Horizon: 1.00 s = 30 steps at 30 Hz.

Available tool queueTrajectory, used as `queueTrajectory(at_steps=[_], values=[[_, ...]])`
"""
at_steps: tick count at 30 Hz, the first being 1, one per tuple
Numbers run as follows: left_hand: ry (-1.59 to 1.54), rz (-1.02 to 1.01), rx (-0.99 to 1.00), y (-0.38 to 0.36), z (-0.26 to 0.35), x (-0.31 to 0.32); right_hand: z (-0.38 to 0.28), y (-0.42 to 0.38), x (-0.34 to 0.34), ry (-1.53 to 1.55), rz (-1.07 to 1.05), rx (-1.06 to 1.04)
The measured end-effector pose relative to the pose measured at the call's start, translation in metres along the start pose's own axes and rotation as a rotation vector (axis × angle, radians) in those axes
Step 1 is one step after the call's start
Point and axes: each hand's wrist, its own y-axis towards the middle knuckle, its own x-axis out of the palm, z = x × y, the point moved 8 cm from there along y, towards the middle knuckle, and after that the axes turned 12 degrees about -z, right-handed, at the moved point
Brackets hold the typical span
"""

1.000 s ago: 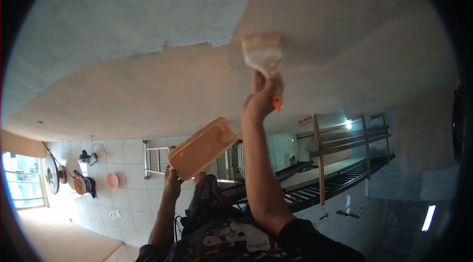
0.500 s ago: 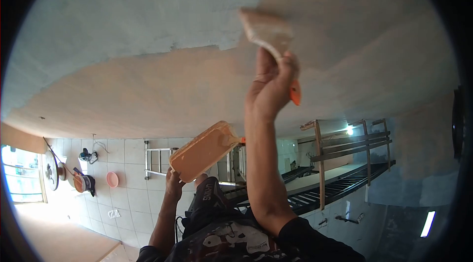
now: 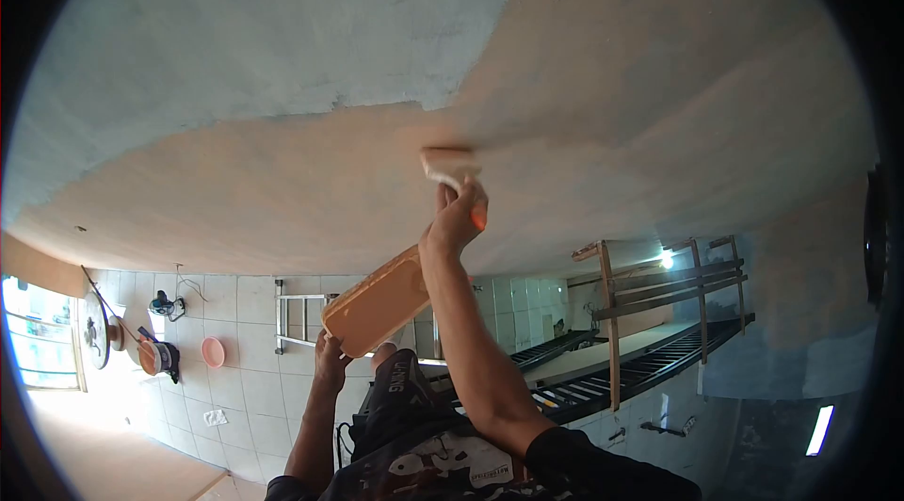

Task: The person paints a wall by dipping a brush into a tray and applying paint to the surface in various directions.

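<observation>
My right hand (image 3: pixel 458 218) grips a wide paint brush (image 3: pixel 450 165), its orange handle end showing beside the fingers. The bristles are right at the broad surface (image 3: pixel 311 162) ahead, which is peach-brown here and pale grey-green at the upper left. A little below, my left hand (image 3: pixel 330 360) is closed on the lower left corner of a long paint tray (image 3: pixel 377 308), filled with peach-brown paint. My right forearm hides the tray's far end.
Beyond the tray a metal ladder (image 3: pixel 299 313) shows over pale tiles (image 3: pixel 259 388). A pink basin (image 3: pixel 214 351) and a bucket (image 3: pixel 158 357) are at the left. Wooden rails (image 3: pixel 669 286) and a dark stair-like metal railing (image 3: pixel 650 355) run along the right.
My right hand has drawn the brush down and left along the surface, closer to the tray. My left hand and the tray have barely moved.
</observation>
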Motion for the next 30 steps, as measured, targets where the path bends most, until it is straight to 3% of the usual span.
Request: queueTrajectory(at_steps=[3, 6, 10, 11, 17, 19, 22, 25, 29, 30], values=[[-0.016, 0.006, 0.005, 0.000, 0.000, 0.003, -0.060, 0.010, 0.073, 0.106, -0.137, -0.050], [-0.034, 0.015, 0.013, -0.002, -0.001, 0.005, -0.137, -0.011, 0.131, 0.133, -0.367, -0.293], [-0.041, 0.007, 0.034, 0.001, -0.007, 0.002, -0.172, -0.017, 0.145, 0.129, -0.592, -0.549], [-0.047, 0.010, 0.035, 0.001, -0.005, 0.004, -0.164, -0.013, 0.140, 0.126, -0.596, -0.558], [-0.033, -0.011, 0.029, 0.009, -0.009, 0.004, -0.016, 0.013, 0.001, 0.009, -0.173, -0.178], [-0.013, -0.020, 0.037, 0.008, -0.012, -0.003, 0.004, 0.004, -0.030, -0.013, -0.039, -0.047], [-0.009, -0.022, 0.015, 0.012, -0.020, -0.015, -0.003, 0.012, -0.032, -0.015, 0.050, 0.028], [-0.021, 0.000, -0.027, 0.021, -0.026, -0.023, -0.063, 0.035, 0.020, 0.063, 0.024, -0.089], [-0.003, -0.018, -0.044, 0.018, -0.012, -0.012, -0.190, 0.024, 0.092, 0.120, -0.249, -0.403], [-0.013, -0.018, -0.003, 0.017, -0.008, -0.010, -0.206, 0.023, 0.094, 0.121, -0.242, -0.401]])
